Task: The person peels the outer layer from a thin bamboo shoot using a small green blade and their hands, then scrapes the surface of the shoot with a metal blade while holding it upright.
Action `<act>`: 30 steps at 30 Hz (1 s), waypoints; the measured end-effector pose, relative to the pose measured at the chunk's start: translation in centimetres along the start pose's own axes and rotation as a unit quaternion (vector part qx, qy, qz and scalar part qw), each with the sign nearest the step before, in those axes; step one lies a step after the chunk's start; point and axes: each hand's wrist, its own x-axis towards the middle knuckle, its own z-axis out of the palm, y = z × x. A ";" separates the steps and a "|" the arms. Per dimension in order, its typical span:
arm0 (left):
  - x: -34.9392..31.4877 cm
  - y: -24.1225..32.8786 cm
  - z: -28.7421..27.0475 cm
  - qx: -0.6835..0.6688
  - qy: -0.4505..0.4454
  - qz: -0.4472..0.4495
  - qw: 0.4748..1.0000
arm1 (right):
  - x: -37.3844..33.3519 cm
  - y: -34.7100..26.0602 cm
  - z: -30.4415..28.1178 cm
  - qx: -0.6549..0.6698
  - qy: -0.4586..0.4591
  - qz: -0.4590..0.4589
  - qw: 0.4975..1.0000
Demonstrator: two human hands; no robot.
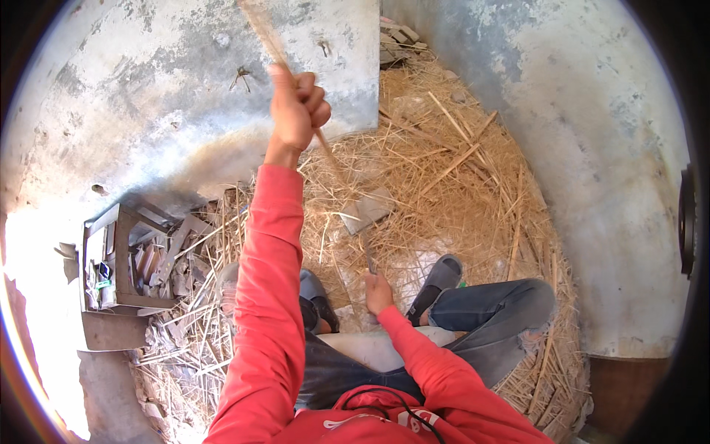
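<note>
My left hand (296, 111) is raised at the upper middle, its fingers closed round a long thin bamboo strip (265, 33). The strip slants from the top edge down toward the floor and is smeared by motion. Low between my knees, my right hand (379, 293) is closed on a thin dark blade-like tool (370, 259), whose grip is hidden in the fist. The strip's lower end runs toward this tool; whether they touch I cannot tell. A flat grey slab (376, 208) lies on the littered floor just beyond it.
Bamboo shavings and split strips (458, 170) cover the floor. A wooden frame (122, 255) holding scraps stands at the left. Weathered walls (192, 52) rise ahead and at the right (599, 148). My sandalled feet (442, 275) flank the working spot, and a pale low seat (362, 348) shows under me.
</note>
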 end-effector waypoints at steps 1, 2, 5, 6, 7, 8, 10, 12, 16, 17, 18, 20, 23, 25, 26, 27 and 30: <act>-0.1 0.0 -0.3 0.000 0.000 -0.001 1.000 | 0.8 1.2 -0.5 0.022 -0.042 0.120 0.992; 0.0 0.0 -0.5 0.000 0.000 -0.003 1.000 | 1.6 2.4 -1.1 0.044 -0.082 0.239 0.967; 0.1 0.1 -0.8 -0.007 -0.024 0.012 1.000 | 3.9 2.3 -1.9 0.012 0.017 0.003 1.000; -0.2 -0.1 -1.1 -0.008 -0.015 0.005 1.000 | 3.7 1.1 -2.2 0.028 0.035 -0.032 0.998; -0.5 0.3 -1.9 -0.002 -0.001 0.004 1.000 | 3.4 -3.9 -2.3 0.103 0.024 -0.034 0.994; -0.4 0.5 -2.3 -0.001 0.008 0.003 1.000 | 3.2 -9.1 -3.0 0.175 0.021 -0.036 0.984; -0.3 0.3 -2.4 0.000 0.010 0.003 1.000 | 2.3 -14.7 -4.3 0.329 0.010 -0.074 0.941; 0.0 0.3 -2.0 0.002 0.016 -0.001 1.000 | 2.0 -12.6 -3.6 0.371 0.035 -0.102 0.922; 0.2 0.2 -1.4 0.007 0.004 -0.001 1.000 | 0.4 -2.2 -0.9 -0.025 0.017 -0.098 0.995; 0.2 0.1 -0.8 0.012 -0.006 0.001 1.000 | 1.0 0.5 -0.8 -0.017 0.014 -0.042 0.999; 0.3 0.2 -0.5 0.023 -0.015 0.003 1.000 | 1.4 0.7 -0.6 -0.004 0.008 0.015 1.000; 1.0 0.2 0.6 0.021 -0.011 0.012 1.000 | 3.1 1.0 -0.8 0.018 0.010 0.028 0.999; 0.0 -0.5 -1.2 0.049 0.020 0.021 0.998 | 2.9 -11.6 -3.5 0.187 -0.027 -0.010 0.982; 0.6 -0.8 -0.2 0.064 0.019 0.038 0.997 | 2.6 -15.9 -4.3 0.302 0.005 -0.086 0.949; 0.7 -0.8 0.0 0.065 0.016 0.038 0.997 | 2.4 -16.9 -4.3 0.360 0.017 -0.123 0.925; 0.9 -1.0 0.3 0.064 0.012 0.036 0.997 | 2.6 -15.3 -3.6 0.372 0.025 -0.156 0.915; 1.4 -1.4 1.0 0.057 0.001 0.031 0.998 | 0.3 -3.9 0.0 0.253 0.013 -0.092 0.963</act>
